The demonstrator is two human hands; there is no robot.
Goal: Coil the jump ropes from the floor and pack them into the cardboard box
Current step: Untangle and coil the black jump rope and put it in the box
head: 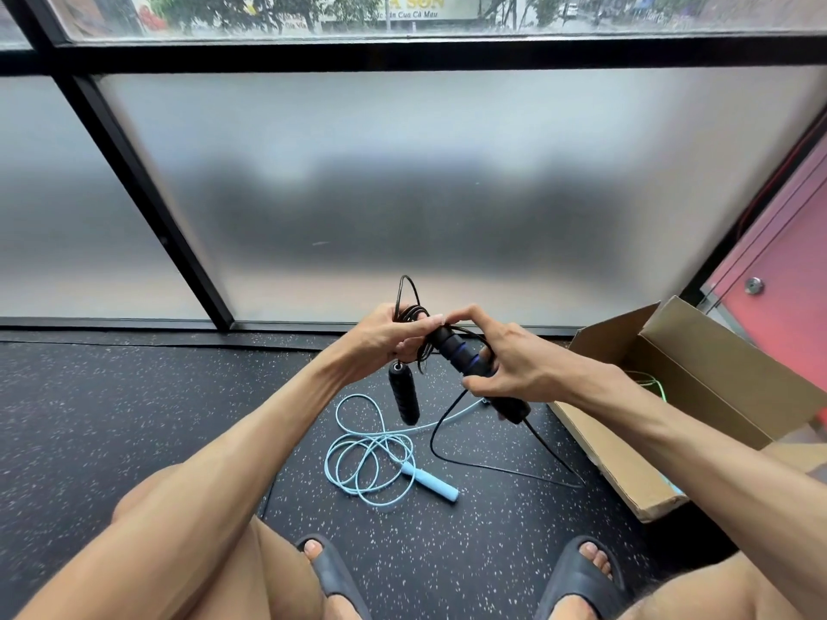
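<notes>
On the left there is a big foggy window (313, 172) with a black frame, and the floor (112, 418) is black with little white dots. The left hand (389, 337) is up in the air in the middle, and its fingers are curled tight round a bunch of loops of the black jump rope (414, 313). One black handle (404, 398) hangs down just under that hand. Lower down, a light blue jump rope (371, 463) lies on the floor in loose rings, between the two feet in dark sandals (333, 575). The right hand (505, 358) is just beside the left hand and holds the other black handle (454, 353) with bent fingers. From that handle the black string drops to the floor and runs toward the cardboard box (698, 373). The box sits open on the floor at the right, and a bit of green rope (653, 383) shows inside it.
</notes>
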